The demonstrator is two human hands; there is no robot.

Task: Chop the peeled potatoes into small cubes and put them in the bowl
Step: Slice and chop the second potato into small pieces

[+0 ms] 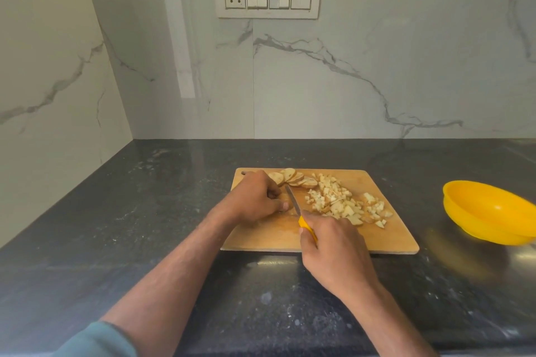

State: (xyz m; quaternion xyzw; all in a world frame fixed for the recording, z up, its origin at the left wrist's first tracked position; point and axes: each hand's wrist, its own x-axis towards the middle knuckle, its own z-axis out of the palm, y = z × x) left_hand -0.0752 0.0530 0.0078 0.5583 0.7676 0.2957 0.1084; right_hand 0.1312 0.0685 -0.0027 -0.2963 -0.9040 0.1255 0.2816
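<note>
L hand (255, 199) is curled knuckles-up, fingertips pressed down on a pale potato piece (285, 202) — R hand (333, 243) is wrapped round the yellow-handled knife (298, 210); both forearms are extended fwd.

A dark, speckled stone counter (145, 211) holds a flat wooden cutting board (385, 238) in the middle and a round yellow plastic bowl (487, 211) off to the right, apart from the board.
</note>
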